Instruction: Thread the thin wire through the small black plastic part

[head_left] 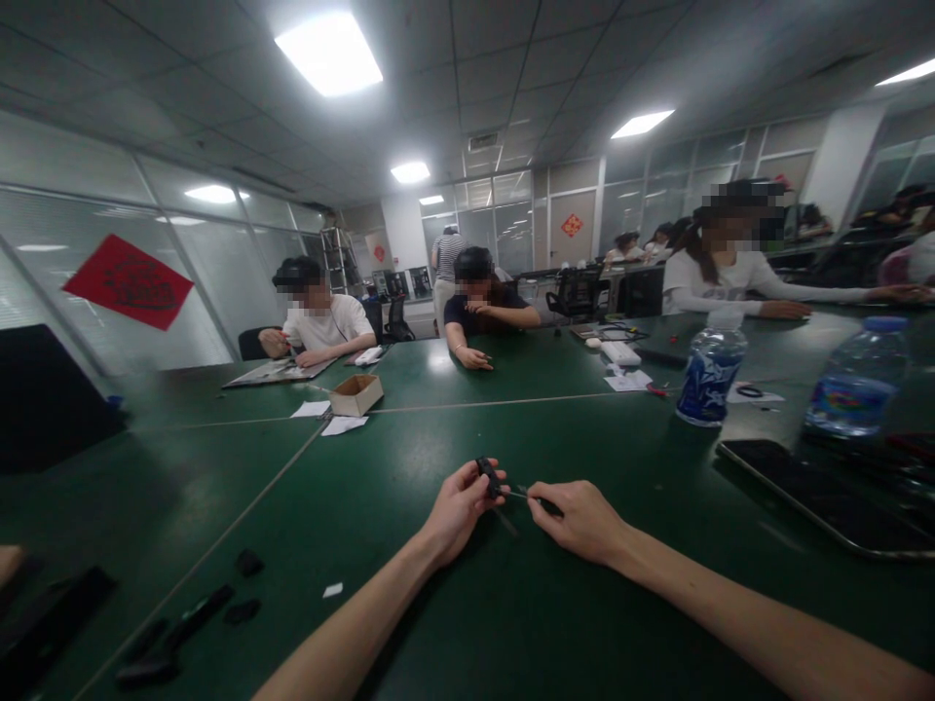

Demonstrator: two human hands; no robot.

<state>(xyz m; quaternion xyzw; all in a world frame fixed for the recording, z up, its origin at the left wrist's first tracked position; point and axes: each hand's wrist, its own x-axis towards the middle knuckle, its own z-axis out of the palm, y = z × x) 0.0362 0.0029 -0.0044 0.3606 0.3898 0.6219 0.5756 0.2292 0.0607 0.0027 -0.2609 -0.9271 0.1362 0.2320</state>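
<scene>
Over the green table (409,487), my left hand (466,501) grips a small black part (488,477) between thumb and fingers. Its exact kind is too small to make out. My right hand (580,518) is closed round the dark handle of a screwdriver (520,494). The thin metal shaft points left, and its tip is at or close to the black part; contact cannot be made out. Several black pieces (194,623) lie on the table to the left of my left forearm, with a small white scrap (333,590) between.
On the right stand two plastic bottles (712,375), near a dark phone (818,492). A cardboard box (356,394) sits ahead beside white papers (343,425). Co-workers (482,302) sit across the table. A black object (55,399) rises at the left edge.
</scene>
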